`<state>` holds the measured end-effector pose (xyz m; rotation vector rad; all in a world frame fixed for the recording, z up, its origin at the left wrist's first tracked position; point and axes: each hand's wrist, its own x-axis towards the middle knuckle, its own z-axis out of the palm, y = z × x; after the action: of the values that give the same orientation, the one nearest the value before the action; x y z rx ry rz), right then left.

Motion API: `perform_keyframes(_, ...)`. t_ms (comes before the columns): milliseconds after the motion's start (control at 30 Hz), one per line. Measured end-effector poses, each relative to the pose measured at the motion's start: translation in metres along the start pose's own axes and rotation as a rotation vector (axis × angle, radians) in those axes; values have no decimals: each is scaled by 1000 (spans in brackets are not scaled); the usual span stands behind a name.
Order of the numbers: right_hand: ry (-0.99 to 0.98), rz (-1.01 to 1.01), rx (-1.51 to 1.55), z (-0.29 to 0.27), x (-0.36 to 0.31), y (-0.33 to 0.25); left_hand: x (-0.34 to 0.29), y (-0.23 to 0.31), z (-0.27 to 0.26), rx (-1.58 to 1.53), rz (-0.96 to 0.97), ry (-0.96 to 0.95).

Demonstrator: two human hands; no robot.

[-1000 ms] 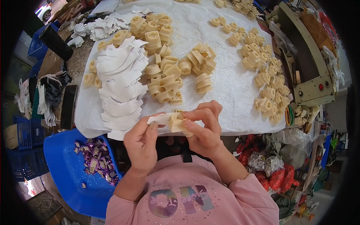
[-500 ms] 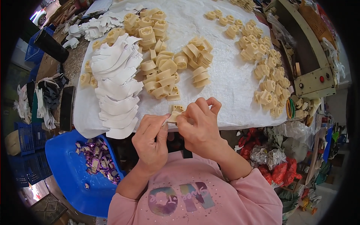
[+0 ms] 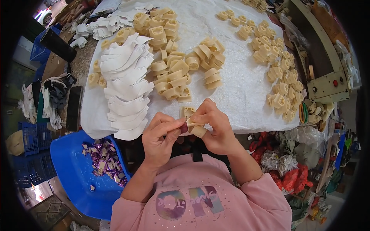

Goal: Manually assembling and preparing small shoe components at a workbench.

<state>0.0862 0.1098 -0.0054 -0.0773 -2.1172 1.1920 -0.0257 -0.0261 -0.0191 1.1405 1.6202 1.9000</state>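
Note:
My left hand [image 3: 160, 139] is closed in a pinch on a small dark maroon piece [image 3: 184, 128] just off the table's front edge. Against it, my right hand [image 3: 214, 129] grips a beige curved plastic piece [image 3: 198, 131], its fingers partly covering it. The two pieces meet or nearly meet between my fingertips; whether they touch I cannot tell. A squarish beige piece with holes [image 3: 187, 111] sits on the table edge just beyond my hands. Past it are heaped beige curved plastic pieces [image 3: 173, 77], and to their left lies an overlapping row of white curved sheets [image 3: 125, 90].
A white-covered table [image 3: 239, 92] lies ahead, with more beige pieces [image 3: 279, 73] along its right side. A blue tub [image 3: 73, 173] with shiny purple bits [image 3: 104, 158] stands lower left. A phone-like black slab [image 3: 74, 107] lies left; a metal machine [image 3: 327, 86] stands right.
A dark maroon piece now shows in my left fingers. My right hand has turned, with the beige piece showing lower between its fingers. The whole view has shifted slightly.

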Motion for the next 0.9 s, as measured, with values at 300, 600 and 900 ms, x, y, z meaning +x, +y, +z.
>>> perform_keyframes(300,-152,98,17,-4,1,-11,15,7,4,354,347,-75)
perform_keyframes(600,-269,43,-74,-2,2,-8,18,4,7,368,330,-63)
perform_keyframes(900,-20,-129,-226,3,-1,-8,8,10,-3,395,468,47)
